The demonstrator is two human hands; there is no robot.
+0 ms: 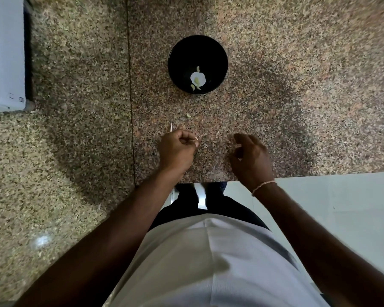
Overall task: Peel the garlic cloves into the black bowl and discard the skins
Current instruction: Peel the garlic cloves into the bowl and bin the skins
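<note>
Here a person stands at a speckled granite counter [275, 74], looking straight down at both hands. The black bowl [197, 64] sits on the counter well ahead of the hands, roughly in line with the gap between them. Inside it, toward its near side, lies a white garlic bulb [198, 78] with a few pale cloves [193, 87] around it, one just beyond the bulb and others just before it.

The left hand [177, 149] is curled into a loose fist above the counter. A thin pale sliver of skin [171, 127] sticks up past its knuckles, and a small pale bit [196, 142] shows at its fingertips, so the fingers seem to pinch garlic skin, though the piece is too small to name with certainty. The right hand [252, 159] hovers beside it, apart from the left, its fingers bent inward; whether anything sits between them I cannot tell, since the palm side is hidden. A thin cord bracelet [263, 186] circles the right wrist.

One small pale scrap [188, 115] lies on the counter between the bowl and the hands. A dark seam [129, 74] runs through the stone left of the bowl. At the far left edge stands a white appliance [5, 54]. The person wears a white shirt [204, 262], and pale floor [341, 207] shows beyond the counter's near edge
</note>
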